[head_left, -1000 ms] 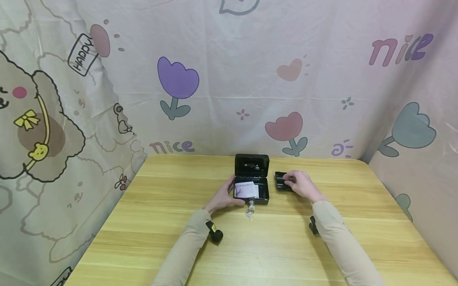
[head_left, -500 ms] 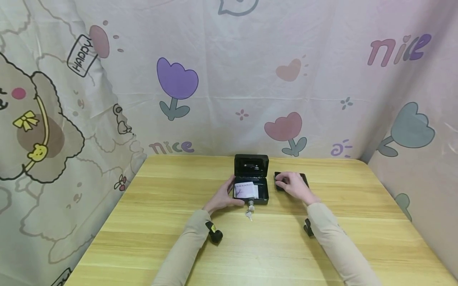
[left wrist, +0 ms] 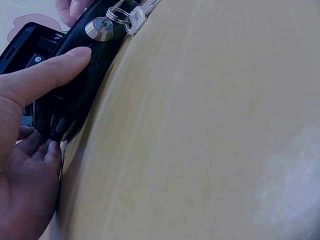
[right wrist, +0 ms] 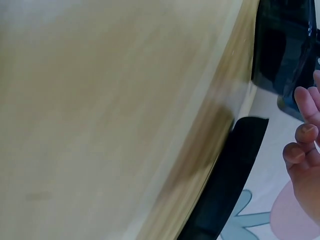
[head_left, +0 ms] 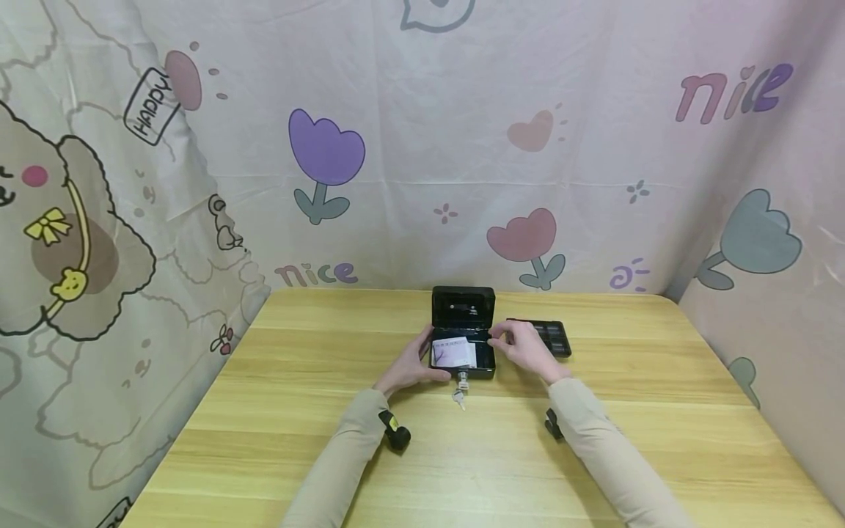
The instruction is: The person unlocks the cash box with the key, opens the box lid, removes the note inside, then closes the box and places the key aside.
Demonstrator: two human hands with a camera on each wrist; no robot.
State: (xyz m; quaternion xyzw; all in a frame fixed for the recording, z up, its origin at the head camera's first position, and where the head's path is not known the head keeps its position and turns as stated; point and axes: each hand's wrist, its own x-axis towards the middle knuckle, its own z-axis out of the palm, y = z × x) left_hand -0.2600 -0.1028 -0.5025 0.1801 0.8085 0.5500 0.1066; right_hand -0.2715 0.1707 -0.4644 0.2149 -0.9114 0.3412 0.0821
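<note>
A black cash box (head_left: 485, 372) stands on the table with its lid (head_left: 464, 306) raised. Purple-printed paper notes (head_left: 452, 353) lie inside on the left. From the front lock (left wrist: 100, 28) hangs a ring with keys (head_left: 459, 398). My left hand (head_left: 411, 364) holds the box's left front corner, thumb across the front and fingers at the side. At the box's right rim is my right hand (head_left: 524, 349), fingers loosely bent; no object shows between them in the right wrist view. To its right, partly hidden by it, lies a black compartment tray (head_left: 557, 337).
The wooden table (head_left: 317, 345) reaches back to a patterned cloth (head_left: 409, 147) hanging behind and at both sides. Small black devices sit at both wrists, the left one (head_left: 398, 437) near the tabletop.
My right hand has moved left from above the compartment tray to the cash box's right rim, uncovering more of the tray. My left hand and the box have stayed in place.
</note>
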